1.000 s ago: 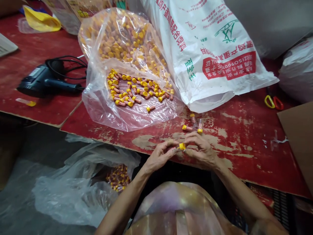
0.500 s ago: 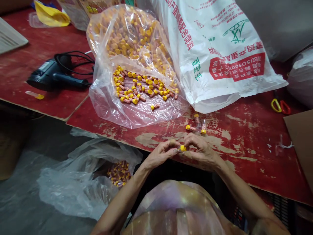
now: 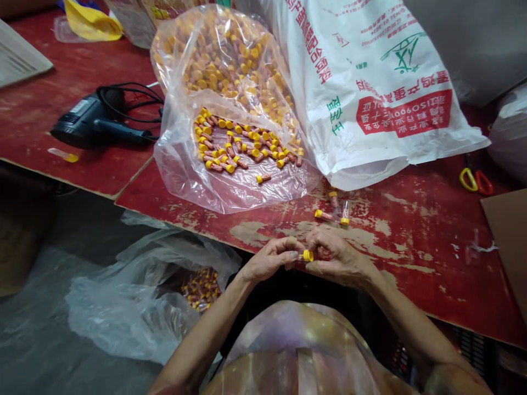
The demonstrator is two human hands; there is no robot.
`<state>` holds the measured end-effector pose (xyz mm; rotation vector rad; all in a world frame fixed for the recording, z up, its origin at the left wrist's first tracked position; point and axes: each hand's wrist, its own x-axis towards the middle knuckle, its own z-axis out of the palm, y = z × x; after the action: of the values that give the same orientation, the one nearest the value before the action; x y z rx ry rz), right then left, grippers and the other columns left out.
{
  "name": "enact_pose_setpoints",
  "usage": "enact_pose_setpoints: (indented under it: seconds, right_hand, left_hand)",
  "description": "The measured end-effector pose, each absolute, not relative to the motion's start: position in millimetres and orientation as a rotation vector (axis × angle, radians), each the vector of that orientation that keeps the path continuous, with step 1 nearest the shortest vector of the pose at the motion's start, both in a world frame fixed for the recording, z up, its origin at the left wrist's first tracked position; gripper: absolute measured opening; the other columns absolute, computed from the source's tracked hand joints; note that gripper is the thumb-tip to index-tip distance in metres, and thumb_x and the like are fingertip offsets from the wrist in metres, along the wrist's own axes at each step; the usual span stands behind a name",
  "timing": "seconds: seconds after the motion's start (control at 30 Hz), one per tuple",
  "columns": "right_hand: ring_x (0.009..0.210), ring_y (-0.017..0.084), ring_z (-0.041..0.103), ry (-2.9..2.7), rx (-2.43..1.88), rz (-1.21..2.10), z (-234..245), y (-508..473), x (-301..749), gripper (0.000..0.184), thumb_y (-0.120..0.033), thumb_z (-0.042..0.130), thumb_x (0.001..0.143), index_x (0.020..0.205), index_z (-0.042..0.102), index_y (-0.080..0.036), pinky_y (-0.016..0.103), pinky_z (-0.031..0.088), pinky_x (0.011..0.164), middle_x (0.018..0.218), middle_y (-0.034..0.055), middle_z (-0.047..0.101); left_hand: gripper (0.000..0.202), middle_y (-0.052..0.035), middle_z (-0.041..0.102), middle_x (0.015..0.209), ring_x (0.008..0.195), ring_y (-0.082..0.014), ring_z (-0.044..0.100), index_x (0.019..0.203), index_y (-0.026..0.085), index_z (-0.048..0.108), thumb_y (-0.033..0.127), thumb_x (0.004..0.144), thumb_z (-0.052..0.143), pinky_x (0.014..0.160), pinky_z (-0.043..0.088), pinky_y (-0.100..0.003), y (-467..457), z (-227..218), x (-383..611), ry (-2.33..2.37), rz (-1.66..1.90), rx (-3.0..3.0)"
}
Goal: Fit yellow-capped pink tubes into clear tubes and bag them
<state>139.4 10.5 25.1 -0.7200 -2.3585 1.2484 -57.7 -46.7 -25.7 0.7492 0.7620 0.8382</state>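
Pinching a yellow-capped vial between them, the left hand and right hand meet over the near edge of the red table. Both are curled nearly closed, the left fingertips on the tube and the right ones at the cap.

Beyond them a clear bag lies open on its side, with a heap of capped vials spilling toward its mouth. A second plastic bag sags below the table edge at the left, with more filled vials inside.

Three loose vials lie just beyond the right hand. A white printed sack leans against the clear bag. A black corded tool rests at the far left, and scissors lie at the far right.
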Motion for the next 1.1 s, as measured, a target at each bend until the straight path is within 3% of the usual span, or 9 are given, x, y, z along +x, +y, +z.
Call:
enact_pose_setpoints:
  seconds: [0.37,0.6,0.77,0.9,1.03,1.1]
  right_hand:
    - [0.061,0.010,0.045,-2.263,-0.679,1.292,21.0,10.0,135.5,0.023,-0.026,0.067,0.072,0.068,0.045,-0.021,0.023,0.038,0.056,0.069,-0.0028,0.053]
    - [0.058,0.006,0.040,-1.924,-0.737,1.708,6.8,2.0,137.0,0.030,-0.018,0.069,0.068,0.069,0.039,-0.020,0.019,0.032,0.049,0.077,-0.0032,0.053]
    - [0.060,0.007,0.042,-1.807,-0.718,1.791,6.2,3.1,136.9,0.032,-0.016,0.071,0.067,0.068,0.040,-0.020,0.018,0.034,0.050,0.076,-0.0032,0.051]
    - [0.067,0.010,0.048,-1.696,-0.701,1.643,6.0,10.4,138.5,0.025,-0.023,0.070,0.074,0.073,0.045,-0.020,0.023,0.041,0.059,0.075,-0.0022,0.050]
    - [0.076,0.013,0.054,-2.034,-0.662,1.285,9.9,18.4,142.6,0.008,-0.020,0.064,0.080,0.086,0.059,-0.020,0.026,0.044,0.069,0.083,0.0015,0.056]
    - [0.080,0.014,0.056,-2.179,-0.625,1.137,13.1,20.4,143.3,0.009,-0.018,0.058,0.085,0.092,0.062,-0.020,0.027,0.045,0.071,0.086,0.0037,0.060]
  left_hand:
    - [0.032,-0.0029,0.059,0.070,0.052,-0.0061,0.043,0.092,0.015,0.067,0.039,0.072,0.073,0.052,0.031,-0.022,-39.6,-30.4,-62.6,0.601,0.715,0.653]
    - [0.036,-0.0038,0.059,0.068,0.050,-0.0062,0.045,0.085,0.012,0.066,0.044,0.070,0.074,0.048,0.031,-0.020,-35.6,-30.1,-55.5,0.557,0.693,0.656]
    - [0.038,-0.0038,0.058,0.065,0.048,-0.0058,0.043,0.084,0.010,0.064,0.044,0.068,0.075,0.045,0.028,-0.019,-32.4,-29.6,-52.7,0.551,0.649,0.617]
    - [0.038,-0.0009,0.055,0.058,0.040,-0.0039,0.037,0.087,0.011,0.062,0.044,0.072,0.071,0.043,0.026,-0.019,-30.5,-29.5,-52.9,0.567,0.784,0.520]
    - [0.036,0.0008,0.053,0.053,0.037,-0.0036,0.034,0.087,0.011,0.061,0.045,0.076,0.067,0.042,0.027,-0.019,-31.3,-30.0,-53.6,0.614,0.865,0.497]
    - [0.037,0.0004,0.053,0.054,0.037,-0.0034,0.034,0.086,0.011,0.061,0.047,0.076,0.066,0.041,0.026,-0.019,-32.3,-30.4,-52.8,0.631,0.850,0.491]
